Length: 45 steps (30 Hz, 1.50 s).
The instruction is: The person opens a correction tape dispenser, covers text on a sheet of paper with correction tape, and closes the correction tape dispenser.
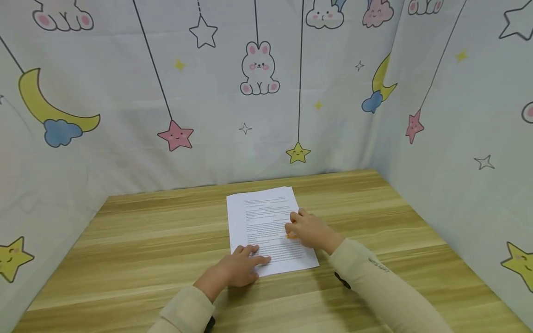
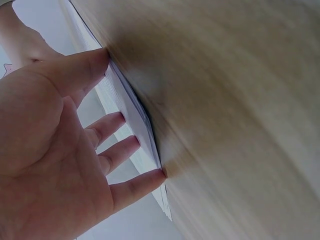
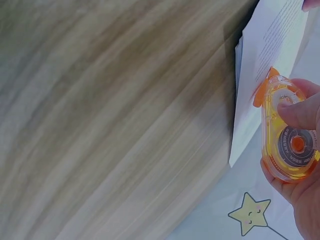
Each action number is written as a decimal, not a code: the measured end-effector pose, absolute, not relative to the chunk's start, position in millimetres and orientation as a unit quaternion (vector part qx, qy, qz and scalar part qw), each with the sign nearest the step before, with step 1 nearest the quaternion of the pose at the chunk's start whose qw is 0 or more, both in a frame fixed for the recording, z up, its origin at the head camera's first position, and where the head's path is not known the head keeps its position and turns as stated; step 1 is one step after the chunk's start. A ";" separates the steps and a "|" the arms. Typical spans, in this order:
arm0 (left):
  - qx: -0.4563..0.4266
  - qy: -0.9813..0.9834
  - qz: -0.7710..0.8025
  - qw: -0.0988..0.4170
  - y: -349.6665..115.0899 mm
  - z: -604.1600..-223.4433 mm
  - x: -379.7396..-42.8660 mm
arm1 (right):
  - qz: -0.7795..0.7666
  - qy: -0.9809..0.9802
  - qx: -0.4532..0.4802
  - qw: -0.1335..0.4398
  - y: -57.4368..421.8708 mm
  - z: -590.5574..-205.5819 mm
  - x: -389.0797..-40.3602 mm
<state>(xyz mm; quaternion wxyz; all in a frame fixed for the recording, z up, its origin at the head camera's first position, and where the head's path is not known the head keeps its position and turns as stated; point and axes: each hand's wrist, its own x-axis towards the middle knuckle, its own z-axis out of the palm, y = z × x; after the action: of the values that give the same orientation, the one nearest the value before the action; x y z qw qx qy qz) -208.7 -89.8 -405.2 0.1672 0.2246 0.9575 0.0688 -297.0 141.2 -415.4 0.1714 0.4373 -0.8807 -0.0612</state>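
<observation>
A stack of printed paper sheets (image 1: 270,222) lies on the table, covered in lines of small text. My left hand (image 1: 238,268) rests on the near left corner with its fingers spread; the left wrist view shows the fingertips (image 2: 131,142) at the sheets' edge. In my right hand (image 1: 312,230) is an orange and yellow see-through correction tape (image 3: 289,132), gripped between thumb and fingers. Its orange tip (image 3: 265,87) is down at the text on the right half of the top sheet. Most of the dispenser is hidden behind the hand in the head view.
The wood-grain table (image 1: 166,236) extends on both sides of the stack. White fabric (image 1: 216,92) printed with rabbits, stars and moons hangs behind the table and along its sides. Light sleeves (image 1: 374,277) cover both forearms.
</observation>
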 end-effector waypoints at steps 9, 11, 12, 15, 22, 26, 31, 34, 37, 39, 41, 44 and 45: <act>0.222 0.958 0.070 0.168 -90.4 -403.7 -208.3 | -0.055 -0.876 0.441 0.188 155.4 -416.5 -300.3; 0.221 0.958 0.069 0.169 -90.3 -403.5 -208.1 | -0.053 -0.877 0.441 0.186 158.7 -417.2 -300.9; 0.221 0.958 0.070 0.169 -90.3 -403.2 -207.8 | -0.051 -0.877 0.441 0.185 160.1 -417.3 -301.0; 0.220 0.958 0.073 0.171 -90.1 -402.6 -207.1 | -0.043 -0.878 0.440 0.181 164.0 -418.0 -301.2; 0.219 0.957 0.076 0.173 -89.8 -401.7 -206.9 | -0.040 -0.880 0.436 0.182 171.0 -419.1 -302.3; 0.217 0.957 0.078 0.173 -90.1 -402.6 -207.6 | -0.028 -0.875 0.443 0.192 173.0 -419.1 -301.8; 0.219 0.957 0.077 0.172 -90.9 -404.1 -207.2 | -0.013 -0.873 0.445 0.198 173.2 -419.3 -299.8; 0.220 0.957 0.075 0.171 -91.9 -404.7 -206.0 | -0.002 -0.871 0.447 0.204 172.9 -420.1 -298.1; 0.220 0.958 0.074 0.170 -92.9 -403.9 -205.7 | 0.001 -0.873 0.443 0.201 172.0 -419.4 -297.8; 0.221 0.958 0.071 0.169 -93.3 -403.9 -206.2 | 0.000 -0.877 0.439 0.193 171.7 -419.0 -298.7; 0.225 0.957 0.071 0.167 -93.2 -404.1 -206.7 | -0.003 -0.883 0.433 0.184 172.7 -418.7 -299.5; 0.227 0.956 0.074 0.169 -93.1 -405.9 -206.9 | 0.007 -0.893 0.418 0.168 176.3 -418.7 -299.8; 0.228 0.956 0.077 0.168 -93.1 -406.7 -206.9 | 0.014 -0.897 0.411 0.163 178.1 -418.5 -299.6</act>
<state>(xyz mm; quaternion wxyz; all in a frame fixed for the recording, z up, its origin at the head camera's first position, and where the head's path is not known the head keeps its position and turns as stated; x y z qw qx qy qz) -206.9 -93.1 -406.7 0.1680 0.2275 0.9561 0.0766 -299.6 178.1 -418.5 0.1629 0.4108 -0.8970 0.0139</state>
